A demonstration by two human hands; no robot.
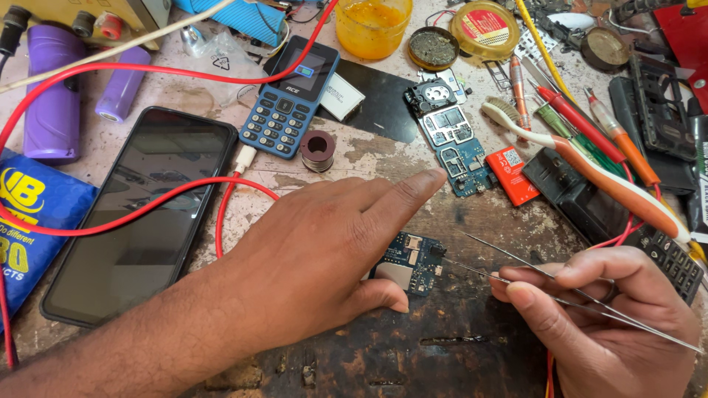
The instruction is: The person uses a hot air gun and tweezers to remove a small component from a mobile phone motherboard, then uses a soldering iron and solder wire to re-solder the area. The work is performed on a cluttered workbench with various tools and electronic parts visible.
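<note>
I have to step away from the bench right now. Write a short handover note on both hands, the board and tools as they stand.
Left hand: lies palm down on the small blue circuit board, pinning it to the worn workbench, forefinger stretched out.
Right hand: pinches metal tweezers, tips at the board's right edge.
Nearby: a second blue circuit board lies bare further back, a blue keypad phone and a black smartphone to the left, a toothbrush and screwdrivers to the right.
Done: board bare and held flat.
Left: nothing yet lifted by the tweezers.
</note>
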